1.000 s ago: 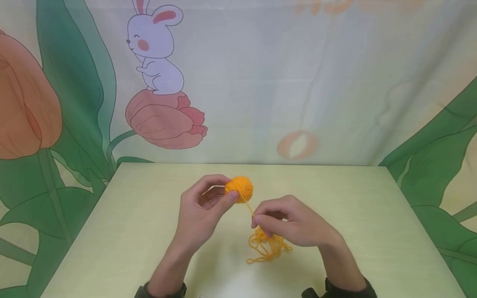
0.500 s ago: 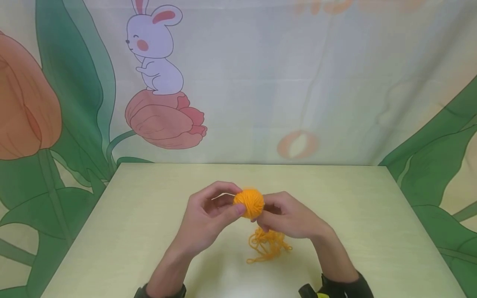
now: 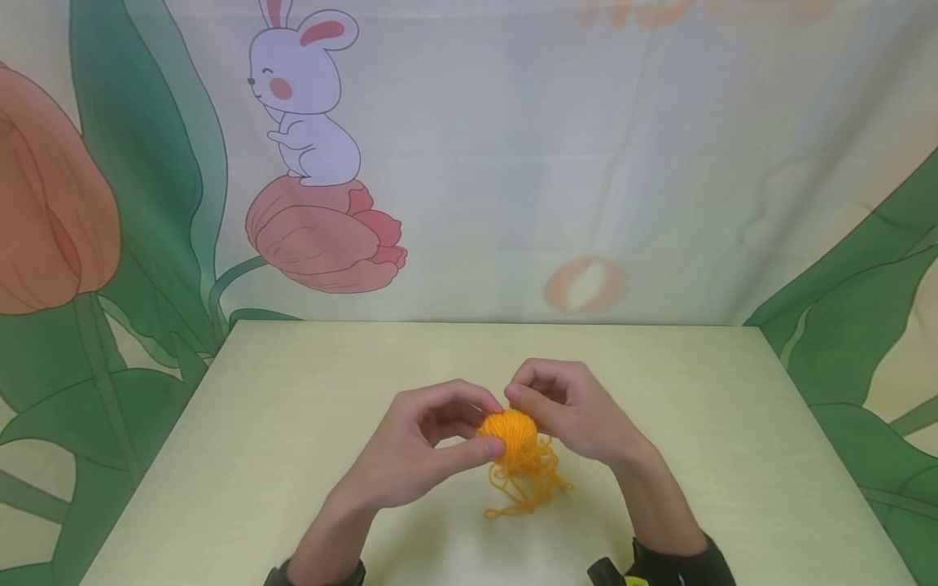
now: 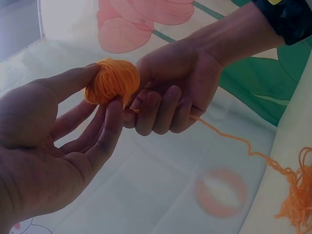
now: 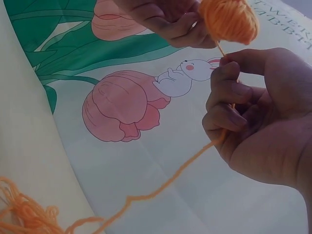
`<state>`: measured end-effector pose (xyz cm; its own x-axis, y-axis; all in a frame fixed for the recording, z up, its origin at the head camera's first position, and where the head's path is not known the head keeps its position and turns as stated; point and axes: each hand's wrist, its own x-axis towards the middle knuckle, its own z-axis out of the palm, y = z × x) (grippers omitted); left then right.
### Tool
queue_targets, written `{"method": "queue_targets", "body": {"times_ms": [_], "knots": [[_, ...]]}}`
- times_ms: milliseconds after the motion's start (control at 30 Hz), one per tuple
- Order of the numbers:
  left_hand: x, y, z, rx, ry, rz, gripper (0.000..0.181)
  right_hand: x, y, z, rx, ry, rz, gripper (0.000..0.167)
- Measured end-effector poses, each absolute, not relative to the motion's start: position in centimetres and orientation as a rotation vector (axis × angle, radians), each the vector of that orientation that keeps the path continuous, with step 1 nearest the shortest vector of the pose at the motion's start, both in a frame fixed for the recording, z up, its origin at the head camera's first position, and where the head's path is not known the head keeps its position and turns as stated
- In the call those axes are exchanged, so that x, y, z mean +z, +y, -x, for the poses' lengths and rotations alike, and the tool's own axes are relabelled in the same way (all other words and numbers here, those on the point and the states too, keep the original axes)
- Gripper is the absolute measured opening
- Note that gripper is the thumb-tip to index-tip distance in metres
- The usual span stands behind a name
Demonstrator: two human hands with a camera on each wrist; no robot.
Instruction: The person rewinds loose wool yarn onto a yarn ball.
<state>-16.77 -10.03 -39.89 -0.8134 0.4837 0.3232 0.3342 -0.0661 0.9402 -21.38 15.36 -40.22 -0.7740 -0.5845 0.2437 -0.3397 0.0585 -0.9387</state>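
Observation:
A small orange ball of yarn (image 3: 510, 431) is pinched between the thumb and fingers of my left hand (image 3: 421, 443), held above the table. Close at its upper right, my right hand (image 3: 575, 407) grips the yarn strand (image 5: 180, 170) with curled fingers. In the right wrist view, this strand runs from the ball through the right hand and on down to a loose tangle of yarn (image 3: 528, 488). The tangle lies on the table below the hands, partly covered by the ball in the head view.
The pale table (image 3: 293, 423) spreads out around the hands. Behind it hangs a cloth backdrop (image 3: 476, 163) printed with a rabbit, tulips and leaves. Dark sleeves (image 3: 681, 561) cover the forearms.
The left hand and the ball have moved right and nearer the body. The right hand has swung from below the ball, behind it, to its upper right. The tangle has stayed nearly in place.

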Motion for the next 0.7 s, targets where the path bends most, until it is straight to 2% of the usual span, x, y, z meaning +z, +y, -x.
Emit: {"method": "queue_targets", "body": {"times_ms": [700], "knots": [[-40.0,-9.6,17.1,1.948,2.329,-0.831,0.026,-38.2,16.0,19.4,-1.873,2.185,1.075,0.019]]}}
